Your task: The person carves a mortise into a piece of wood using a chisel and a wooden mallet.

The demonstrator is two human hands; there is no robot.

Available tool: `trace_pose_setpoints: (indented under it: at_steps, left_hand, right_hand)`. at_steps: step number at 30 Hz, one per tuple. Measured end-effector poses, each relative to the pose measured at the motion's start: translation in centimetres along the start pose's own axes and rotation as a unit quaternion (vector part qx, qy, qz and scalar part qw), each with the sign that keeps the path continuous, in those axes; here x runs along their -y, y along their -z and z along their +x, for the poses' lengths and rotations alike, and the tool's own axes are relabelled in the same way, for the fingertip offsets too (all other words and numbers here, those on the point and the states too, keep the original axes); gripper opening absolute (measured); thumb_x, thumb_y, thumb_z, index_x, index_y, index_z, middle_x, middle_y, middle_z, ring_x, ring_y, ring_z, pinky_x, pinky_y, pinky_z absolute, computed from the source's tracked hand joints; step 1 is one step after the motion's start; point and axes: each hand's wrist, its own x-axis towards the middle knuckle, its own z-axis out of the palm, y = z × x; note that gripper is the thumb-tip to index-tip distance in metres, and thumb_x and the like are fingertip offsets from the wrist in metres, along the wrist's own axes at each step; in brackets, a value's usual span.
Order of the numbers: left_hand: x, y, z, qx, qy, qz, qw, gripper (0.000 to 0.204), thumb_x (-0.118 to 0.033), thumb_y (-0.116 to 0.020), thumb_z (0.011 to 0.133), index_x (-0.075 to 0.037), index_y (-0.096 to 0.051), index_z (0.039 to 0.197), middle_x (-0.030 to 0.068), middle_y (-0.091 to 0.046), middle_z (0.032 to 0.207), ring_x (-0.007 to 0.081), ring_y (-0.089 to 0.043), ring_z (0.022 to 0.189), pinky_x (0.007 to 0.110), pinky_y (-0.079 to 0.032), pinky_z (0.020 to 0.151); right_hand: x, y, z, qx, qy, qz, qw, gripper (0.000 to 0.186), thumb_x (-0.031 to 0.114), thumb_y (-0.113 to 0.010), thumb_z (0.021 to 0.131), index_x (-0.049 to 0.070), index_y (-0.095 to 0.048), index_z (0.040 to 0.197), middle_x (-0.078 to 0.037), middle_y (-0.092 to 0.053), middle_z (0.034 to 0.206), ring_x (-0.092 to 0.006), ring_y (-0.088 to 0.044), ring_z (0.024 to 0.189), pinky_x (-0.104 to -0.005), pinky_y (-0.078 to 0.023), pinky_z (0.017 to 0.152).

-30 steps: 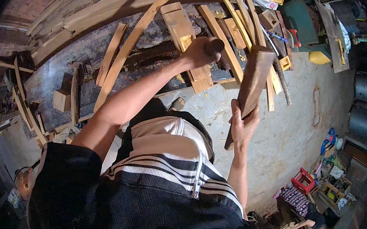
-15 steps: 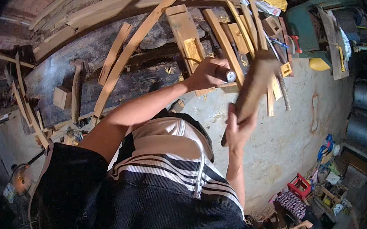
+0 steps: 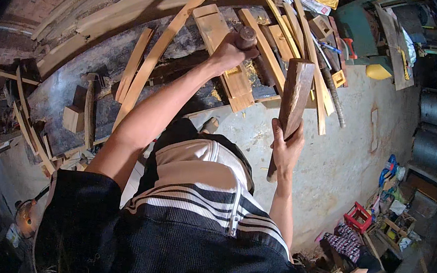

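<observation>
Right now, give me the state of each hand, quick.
Left hand: closed, holding a round handle.
Right hand: closed, holding a dark wooden club.

Room to pass lies over the floor (image 3: 345, 156) right of the right hand (image 3: 288, 149), while a long slanting board (image 3: 170, 36) lies left of the left hand (image 3: 230, 54) and the dark mallet (image 3: 294, 96) stands between that hand and this space.

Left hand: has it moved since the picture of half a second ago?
Yes. Judged against the pale board with the recess, the left hand has moved up and leftward in the view, farther from the body.
</observation>
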Motion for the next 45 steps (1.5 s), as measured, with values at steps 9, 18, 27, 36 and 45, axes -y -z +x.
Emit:
trace_pose_setpoints:
  at_steps: [9, 18, 27, 36, 45]
  left_hand:
    - [-0.9, -2.8, -1.7, 0.154, -0.033, 0.113, 0.981, 0.012, -0.009, -0.071, 0.078, -0.003, -0.065, 0.087, 0.0034, -0.064, 0.072, 0.0094, -0.057, 0.070, 0.032, -0.048, 0.064]
    - [1.7, -5.3, -4.2, 0.200, -0.153, 0.144, 0.957, 0.015, -0.006, -0.076, 0.071, -0.005, -0.066, 0.083, 0.0068, -0.064, 0.068, 0.0181, -0.062, 0.062, 0.033, -0.047, 0.059]
    - [1.4, -5.4, -4.1, 0.162, -0.139, 0.147, 0.966, 0.015, -0.009, -0.073, 0.074, -0.005, -0.059, 0.077, 0.0068, -0.061, 0.070, 0.0203, -0.061, 0.065, 0.036, -0.047, 0.061]
    - [0.6, -5.4, -4.1, 0.179, -0.157, 0.140, 0.961, 0.013, -0.004, -0.071, 0.075, -0.006, -0.058, 0.078, 0.0068, -0.062, 0.069, 0.0216, -0.063, 0.066, 0.036, -0.047, 0.060]
    - [1.7, -5.9, -4.0, 0.154, -0.181, 0.156, 0.959, 0.015, 0.000, -0.069, 0.071, -0.006, -0.057, 0.078, 0.0063, -0.062, 0.067, 0.0213, -0.063, 0.064, 0.036, -0.047, 0.058]
  right_hand:
    - [1.9, 0.0, 0.0, -0.021, 0.046, 0.038, 0.998, 0.041, 0.027, -0.080, 0.083, -0.001, -0.053, 0.096, -0.015, -0.063, 0.068, -0.0150, -0.057, 0.063, -0.0330, -0.049, 0.059]
    - [1.6, 0.0, 0.0, -0.034, 0.056, 0.020, 0.998, 0.040, 0.024, -0.080, 0.082, 0.001, -0.052, 0.100, -0.012, -0.062, 0.070, -0.0162, -0.058, 0.063, -0.0336, -0.049, 0.060]
    - [1.1, -0.3, 0.1, -0.035, 0.022, 0.053, 0.998, 0.038, 0.021, -0.078, 0.084, 0.000, -0.053, 0.104, -0.013, -0.065, 0.077, -0.0167, -0.060, 0.071, -0.0340, -0.051, 0.069]
    - [2.1, 0.1, 0.6, -0.042, 0.038, 0.090, 0.994, 0.041, 0.022, -0.077, 0.085, 0.001, -0.054, 0.112, -0.009, -0.063, 0.074, -0.0137, -0.057, 0.063, -0.0308, -0.048, 0.060]
    - [1.0, -0.4, 0.7, -0.021, 0.015, 0.028, 0.999, 0.042, 0.024, -0.078, 0.085, 0.000, -0.054, 0.109, -0.011, -0.064, 0.079, -0.0148, -0.057, 0.070, -0.0323, -0.050, 0.066]
